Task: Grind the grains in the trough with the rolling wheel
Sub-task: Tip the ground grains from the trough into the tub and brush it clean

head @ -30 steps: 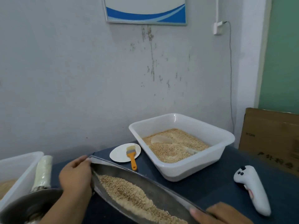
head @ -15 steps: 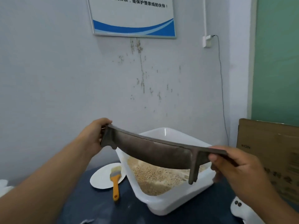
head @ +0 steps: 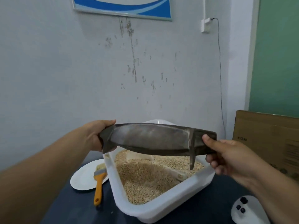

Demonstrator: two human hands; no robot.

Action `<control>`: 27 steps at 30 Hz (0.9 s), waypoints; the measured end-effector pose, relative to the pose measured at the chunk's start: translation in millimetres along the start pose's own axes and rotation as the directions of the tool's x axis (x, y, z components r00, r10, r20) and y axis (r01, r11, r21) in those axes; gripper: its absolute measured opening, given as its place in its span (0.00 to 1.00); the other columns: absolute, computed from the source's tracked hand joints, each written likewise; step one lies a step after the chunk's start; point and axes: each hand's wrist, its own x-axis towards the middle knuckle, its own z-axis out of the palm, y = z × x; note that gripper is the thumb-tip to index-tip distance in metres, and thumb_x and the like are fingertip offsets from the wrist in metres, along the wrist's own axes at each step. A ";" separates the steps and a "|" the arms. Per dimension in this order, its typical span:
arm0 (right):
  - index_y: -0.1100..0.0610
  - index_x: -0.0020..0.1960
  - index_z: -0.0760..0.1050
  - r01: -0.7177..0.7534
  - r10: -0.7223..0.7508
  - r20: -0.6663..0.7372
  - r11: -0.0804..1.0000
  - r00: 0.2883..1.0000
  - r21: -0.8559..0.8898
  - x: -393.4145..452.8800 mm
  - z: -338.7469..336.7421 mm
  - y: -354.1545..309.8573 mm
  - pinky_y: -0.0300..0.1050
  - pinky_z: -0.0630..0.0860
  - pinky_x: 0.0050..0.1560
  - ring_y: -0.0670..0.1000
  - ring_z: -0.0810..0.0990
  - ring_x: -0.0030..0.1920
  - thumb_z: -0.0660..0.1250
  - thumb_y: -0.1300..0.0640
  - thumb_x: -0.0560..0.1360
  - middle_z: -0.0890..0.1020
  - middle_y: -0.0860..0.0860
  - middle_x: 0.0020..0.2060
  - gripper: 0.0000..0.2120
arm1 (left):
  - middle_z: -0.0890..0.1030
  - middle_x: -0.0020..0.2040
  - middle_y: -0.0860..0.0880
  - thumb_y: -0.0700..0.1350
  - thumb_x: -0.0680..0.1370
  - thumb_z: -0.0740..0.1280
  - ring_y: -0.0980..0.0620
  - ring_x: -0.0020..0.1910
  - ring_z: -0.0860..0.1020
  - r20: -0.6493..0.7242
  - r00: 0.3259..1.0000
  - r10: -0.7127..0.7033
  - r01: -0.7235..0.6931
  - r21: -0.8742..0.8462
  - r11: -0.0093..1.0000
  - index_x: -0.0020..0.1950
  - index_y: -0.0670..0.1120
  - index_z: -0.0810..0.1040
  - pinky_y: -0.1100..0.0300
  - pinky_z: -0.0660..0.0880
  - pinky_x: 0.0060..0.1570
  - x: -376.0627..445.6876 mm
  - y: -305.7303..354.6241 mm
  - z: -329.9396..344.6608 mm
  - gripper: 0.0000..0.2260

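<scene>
The long dark metal boat-shaped trough [head: 155,140] is held up in the air, tipped so its underside and one short foot face me; its hollow is turned away, so whether any grain is left in it cannot be seen. The left hand [head: 95,137] grips the left end, fingers curled behind the metal and mostly hidden. The right hand [head: 226,152] grips the right end, thumb on the near face, fingers wrapped under the tip. Directly below sits a white rectangular plastic tub [head: 142,210] on the dark blue surface [head: 202,206], filled with pale tan grains [head: 145,180]; a translucent scoop-like shape half-buried in them is hard to make out. Left of the tub, a white round plate [head: 82,178] carries an orange-handled brush [head: 99,183], handle overhanging the rim. A white controller [head: 247,210] is cut off at the bottom right, and a brown cardboard box [head: 267,138] at the right edge.
</scene>
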 end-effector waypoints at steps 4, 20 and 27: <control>0.63 0.46 0.77 -0.083 0.083 0.001 0.996 0.997 -0.034 9.6 1.2 -7.2 0.37 0.69 0.17 0.48 0.72 0.21 0.73 0.46 0.63 0.76 0.55 0.25 0.22 | 0.82 0.40 0.41 0.50 0.74 0.72 0.41 0.39 0.79 -0.084 0.995 -0.062 0.068 0.068 0.995 0.47 0.45 0.77 0.47 0.77 0.42 10.2 0.0 3.1 0.10; 0.64 0.50 0.77 -0.316 0.318 -0.081 0.948 0.945 0.037 22.6 -5.0 -9.7 0.36 0.69 0.15 0.48 0.73 0.18 0.72 0.48 0.74 0.74 0.54 0.23 0.19 | 0.83 0.49 0.42 0.56 0.69 0.70 0.42 0.39 0.81 -0.093 0.995 -0.019 0.026 0.073 0.997 0.56 0.45 0.76 0.51 0.79 0.36 7.3 -6.6 13.4 0.21; 0.63 0.43 0.76 -0.305 0.306 -0.111 0.952 0.946 0.026 23.1 -5.7 -6.6 0.35 0.68 0.15 0.48 0.71 0.17 0.71 0.47 0.75 0.73 0.53 0.21 0.18 | 0.84 0.42 0.42 0.59 0.71 0.68 0.45 0.27 0.81 -0.146 0.989 -0.021 0.034 0.088 0.996 0.56 0.45 0.76 0.53 0.78 0.28 7.0 -6.7 18.3 0.22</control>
